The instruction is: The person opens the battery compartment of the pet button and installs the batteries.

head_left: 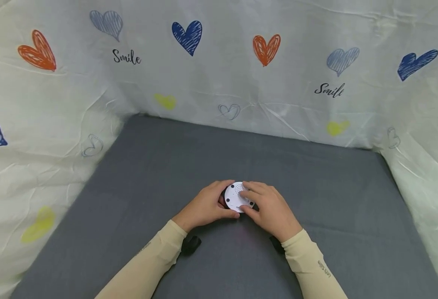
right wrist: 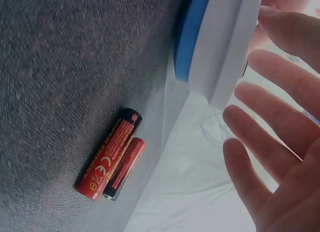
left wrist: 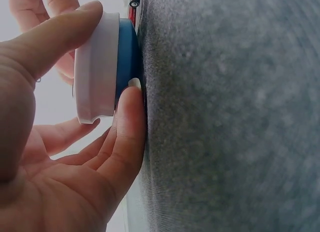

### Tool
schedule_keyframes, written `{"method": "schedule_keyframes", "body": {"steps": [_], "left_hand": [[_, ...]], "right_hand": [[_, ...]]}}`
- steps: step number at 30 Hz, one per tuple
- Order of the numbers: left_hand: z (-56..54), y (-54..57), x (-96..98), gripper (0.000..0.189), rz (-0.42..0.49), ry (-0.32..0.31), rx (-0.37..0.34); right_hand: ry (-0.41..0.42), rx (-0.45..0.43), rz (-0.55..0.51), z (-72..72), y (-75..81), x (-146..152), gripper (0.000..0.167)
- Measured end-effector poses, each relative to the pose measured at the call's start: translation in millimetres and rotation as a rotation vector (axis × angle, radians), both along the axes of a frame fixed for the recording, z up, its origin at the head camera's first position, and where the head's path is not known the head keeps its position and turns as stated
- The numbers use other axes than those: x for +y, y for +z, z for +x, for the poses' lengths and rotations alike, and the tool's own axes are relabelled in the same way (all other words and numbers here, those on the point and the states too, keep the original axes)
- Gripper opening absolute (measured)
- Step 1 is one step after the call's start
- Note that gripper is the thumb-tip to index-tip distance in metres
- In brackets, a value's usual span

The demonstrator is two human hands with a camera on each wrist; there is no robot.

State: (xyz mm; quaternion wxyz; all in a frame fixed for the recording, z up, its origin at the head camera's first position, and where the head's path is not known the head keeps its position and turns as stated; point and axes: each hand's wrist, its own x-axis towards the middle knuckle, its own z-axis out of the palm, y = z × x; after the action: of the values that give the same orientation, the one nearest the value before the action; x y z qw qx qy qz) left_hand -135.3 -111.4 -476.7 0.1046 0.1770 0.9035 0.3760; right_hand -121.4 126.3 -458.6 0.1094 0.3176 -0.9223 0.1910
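Disc [head_left: 234, 200], white face up, is sitting low over the tabletop [head_left: 204, 145] between our hands: our left hand [head_left: 208, 205] is clamping its rim, while our right hand [head_left: 272, 207], fingers [right wrist: 262, 135] parted, is reaching over its face from the right.

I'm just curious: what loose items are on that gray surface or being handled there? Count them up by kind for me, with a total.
Round white-and-blue device: 1
Red-and-black batteries: 2
Total in sight: 3
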Motion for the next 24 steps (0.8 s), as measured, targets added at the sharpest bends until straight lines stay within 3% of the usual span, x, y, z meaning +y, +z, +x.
{"method": "schedule_keyframes", "body": {"steps": [12, 24], "left_hand": [[0.1, -0.7, -0.6, 0.092, 0.035, 0.013, -0.023], [-2.6, 0.4, -1.4, 0.091, 0.006, 0.010, -0.022]], "right_hand": [[0.032, 0.047, 0.020, 2.2, -1.3, -5.3, 0.035], [0.050, 0.096, 0.044, 2.6, -3.4, -5.0, 0.033]]}}
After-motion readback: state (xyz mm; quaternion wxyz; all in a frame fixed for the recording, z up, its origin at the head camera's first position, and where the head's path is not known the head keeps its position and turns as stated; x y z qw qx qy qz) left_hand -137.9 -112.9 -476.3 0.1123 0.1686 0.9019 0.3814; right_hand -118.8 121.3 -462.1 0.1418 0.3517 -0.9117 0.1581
